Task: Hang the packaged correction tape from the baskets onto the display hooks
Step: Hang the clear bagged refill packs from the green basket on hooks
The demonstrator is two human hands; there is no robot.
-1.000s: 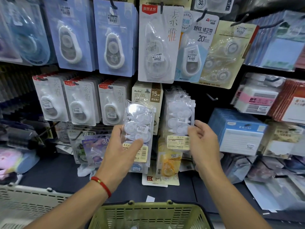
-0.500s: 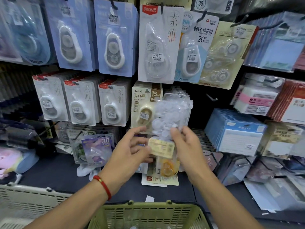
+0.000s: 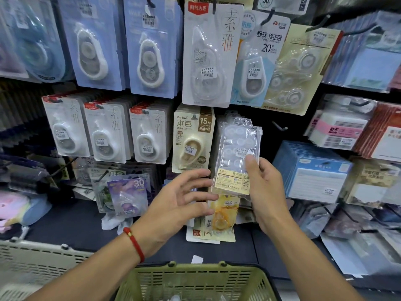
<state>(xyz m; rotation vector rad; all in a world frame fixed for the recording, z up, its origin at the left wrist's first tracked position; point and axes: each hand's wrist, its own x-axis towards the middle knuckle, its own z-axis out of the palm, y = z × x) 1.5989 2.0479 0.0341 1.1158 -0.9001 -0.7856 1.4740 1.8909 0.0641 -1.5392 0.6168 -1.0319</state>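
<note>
A clear blister pack of correction tape refills [image 3: 235,157] with a yellow label at its bottom hangs upright in the middle row of the display. My right hand [image 3: 264,192] grips its lower right edge, thumb on the front. My left hand [image 3: 180,203] is open just left of the pack, fingers spread toward its label and apart from it. A bare black display hook [image 3: 278,126] sticks out to the right of the pack's top. Whether the pack sits on a hook is hidden. A green basket [image 3: 195,281] is at the bottom centre.
Rows of carded correction tapes [image 3: 108,133] hang left and above. A beige BoBo pack [image 3: 192,140] hangs just left of the clear pack. Blue note pads [image 3: 312,172] stand right. A white basket [image 3: 32,261] sits at lower left. Loose packs lie on the dark shelf.
My left hand carried a clear pack over to the right one and let go. The right hand now holds the packs upright, where half a second ago they were tilted.
</note>
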